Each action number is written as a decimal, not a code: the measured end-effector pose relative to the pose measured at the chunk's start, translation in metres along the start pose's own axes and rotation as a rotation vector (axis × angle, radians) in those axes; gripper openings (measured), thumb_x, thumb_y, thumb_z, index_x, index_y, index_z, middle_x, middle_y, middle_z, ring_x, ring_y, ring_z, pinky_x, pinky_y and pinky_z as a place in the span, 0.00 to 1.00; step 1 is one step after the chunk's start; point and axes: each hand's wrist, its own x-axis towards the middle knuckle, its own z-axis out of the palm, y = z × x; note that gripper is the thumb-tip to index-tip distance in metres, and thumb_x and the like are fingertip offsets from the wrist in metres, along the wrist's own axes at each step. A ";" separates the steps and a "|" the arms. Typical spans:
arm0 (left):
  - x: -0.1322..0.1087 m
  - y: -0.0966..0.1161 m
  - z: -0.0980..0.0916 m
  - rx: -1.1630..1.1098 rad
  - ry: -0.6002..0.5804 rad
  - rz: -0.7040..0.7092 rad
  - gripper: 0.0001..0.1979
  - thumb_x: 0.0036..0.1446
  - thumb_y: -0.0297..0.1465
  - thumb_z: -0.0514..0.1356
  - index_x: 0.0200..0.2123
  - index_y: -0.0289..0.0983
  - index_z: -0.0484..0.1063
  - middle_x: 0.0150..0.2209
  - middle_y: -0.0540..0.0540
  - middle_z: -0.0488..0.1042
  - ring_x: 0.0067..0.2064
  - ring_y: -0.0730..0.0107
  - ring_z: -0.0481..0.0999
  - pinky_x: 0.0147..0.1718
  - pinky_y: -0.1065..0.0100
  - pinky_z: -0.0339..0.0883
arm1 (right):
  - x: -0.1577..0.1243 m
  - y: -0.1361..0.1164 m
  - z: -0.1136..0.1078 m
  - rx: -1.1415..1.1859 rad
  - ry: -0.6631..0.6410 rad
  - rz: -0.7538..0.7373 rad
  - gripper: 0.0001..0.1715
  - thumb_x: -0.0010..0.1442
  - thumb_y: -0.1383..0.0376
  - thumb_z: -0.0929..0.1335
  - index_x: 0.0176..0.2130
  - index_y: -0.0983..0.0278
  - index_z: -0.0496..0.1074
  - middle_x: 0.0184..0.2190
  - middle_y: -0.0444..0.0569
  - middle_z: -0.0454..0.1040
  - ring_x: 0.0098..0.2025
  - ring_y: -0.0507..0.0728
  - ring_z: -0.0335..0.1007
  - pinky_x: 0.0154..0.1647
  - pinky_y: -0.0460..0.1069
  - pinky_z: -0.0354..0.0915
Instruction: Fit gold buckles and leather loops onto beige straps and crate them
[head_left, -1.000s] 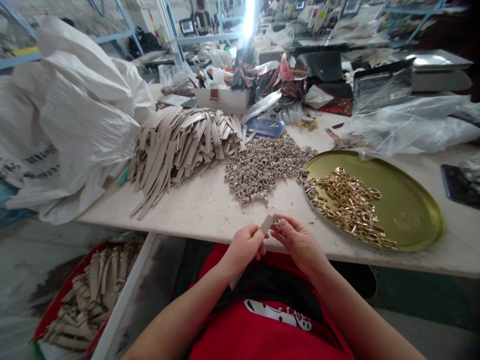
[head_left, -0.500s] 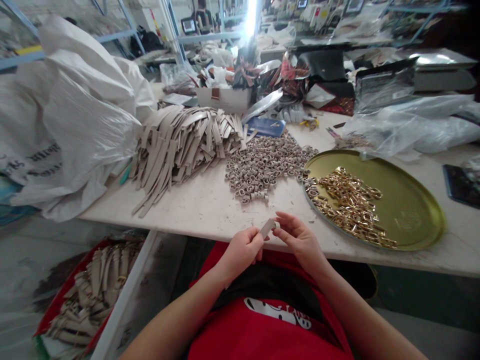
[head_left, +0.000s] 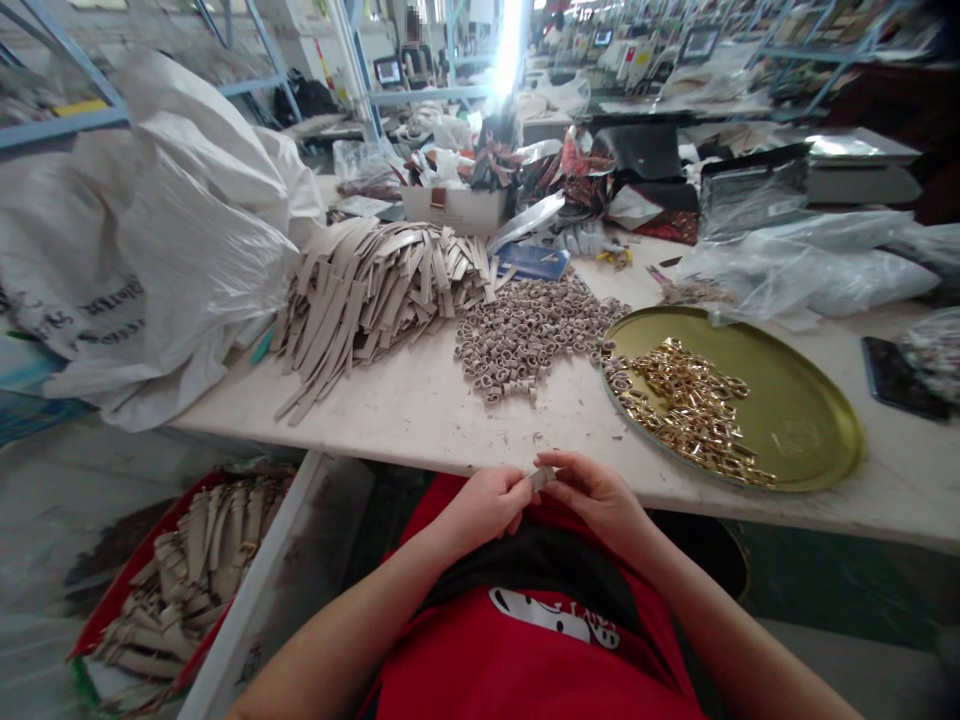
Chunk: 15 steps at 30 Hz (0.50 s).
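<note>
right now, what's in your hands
Left hand pinching a short beige strip. Right hand at its end. Both just off the table edge.

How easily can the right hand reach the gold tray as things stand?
Probably easily: the right hand is close to the gold tray and nothing stands between them, though it pinches a strip with the left hand.
</note>
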 end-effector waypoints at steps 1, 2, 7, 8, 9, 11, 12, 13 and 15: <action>-0.001 0.000 0.001 0.004 0.016 0.015 0.17 0.56 0.39 0.46 0.28 0.34 0.67 0.13 0.56 0.60 0.15 0.78 0.58 0.17 0.76 0.51 | -0.001 -0.001 0.001 0.045 0.009 0.013 0.22 0.48 0.56 0.71 0.43 0.62 0.71 0.29 0.45 0.75 0.29 0.52 0.69 0.33 0.48 0.66; -0.001 0.000 0.001 0.011 0.029 0.027 0.16 0.56 0.38 0.46 0.27 0.34 0.67 0.13 0.56 0.60 0.15 0.78 0.58 0.17 0.76 0.51 | -0.002 -0.002 0.001 0.106 0.019 0.045 0.22 0.48 0.55 0.71 0.42 0.62 0.71 0.29 0.45 0.75 0.30 0.52 0.69 0.34 0.48 0.66; -0.001 -0.004 0.003 0.034 0.029 -0.011 0.14 0.54 0.35 0.47 0.26 0.34 0.68 0.13 0.55 0.60 0.16 0.78 0.58 0.17 0.75 0.49 | -0.002 0.004 0.004 0.279 0.029 0.222 0.19 0.47 0.54 0.71 0.38 0.62 0.72 0.28 0.45 0.75 0.30 0.53 0.71 0.36 0.50 0.67; 0.000 -0.004 0.003 0.034 0.016 -0.031 0.14 0.54 0.35 0.47 0.26 0.34 0.68 0.13 0.55 0.60 0.16 0.78 0.57 0.17 0.75 0.49 | -0.002 0.006 0.005 0.225 0.037 0.192 0.18 0.47 0.55 0.71 0.37 0.62 0.73 0.29 0.46 0.76 0.30 0.54 0.71 0.37 0.51 0.67; 0.001 -0.003 0.004 0.042 0.002 -0.041 0.15 0.54 0.35 0.47 0.26 0.34 0.68 0.12 0.55 0.59 0.16 0.77 0.57 0.17 0.75 0.49 | -0.003 0.007 0.005 0.144 0.049 0.134 0.17 0.47 0.55 0.71 0.36 0.62 0.73 0.30 0.46 0.76 0.32 0.55 0.71 0.38 0.52 0.67; 0.002 -0.001 0.004 0.092 -0.014 -0.015 0.15 0.54 0.35 0.47 0.25 0.34 0.68 0.13 0.55 0.59 0.17 0.77 0.59 0.17 0.74 0.49 | -0.005 0.008 0.004 -0.016 0.061 0.008 0.15 0.48 0.56 0.70 0.35 0.61 0.75 0.32 0.47 0.76 0.35 0.56 0.70 0.41 0.52 0.66; 0.003 0.001 0.003 0.127 -0.018 0.017 0.15 0.55 0.35 0.47 0.24 0.34 0.68 0.14 0.54 0.60 0.18 0.76 0.60 0.18 0.74 0.50 | -0.005 0.007 0.003 -0.051 0.049 -0.019 0.14 0.49 0.56 0.70 0.35 0.60 0.75 0.32 0.47 0.76 0.36 0.56 0.70 0.41 0.52 0.66; 0.003 0.003 0.002 0.154 -0.031 0.052 0.16 0.55 0.35 0.47 0.24 0.34 0.67 0.15 0.53 0.62 0.19 0.76 0.61 0.19 0.74 0.51 | -0.006 0.006 0.001 -0.041 0.030 -0.009 0.14 0.49 0.56 0.70 0.35 0.60 0.75 0.32 0.47 0.76 0.35 0.56 0.70 0.41 0.52 0.66; 0.001 0.006 -0.001 0.153 -0.095 0.097 0.15 0.57 0.34 0.46 0.26 0.34 0.67 0.19 0.52 0.66 0.21 0.76 0.64 0.21 0.74 0.55 | -0.006 0.003 -0.003 0.075 0.012 0.082 0.15 0.47 0.56 0.71 0.34 0.61 0.74 0.30 0.45 0.76 0.32 0.54 0.70 0.37 0.50 0.67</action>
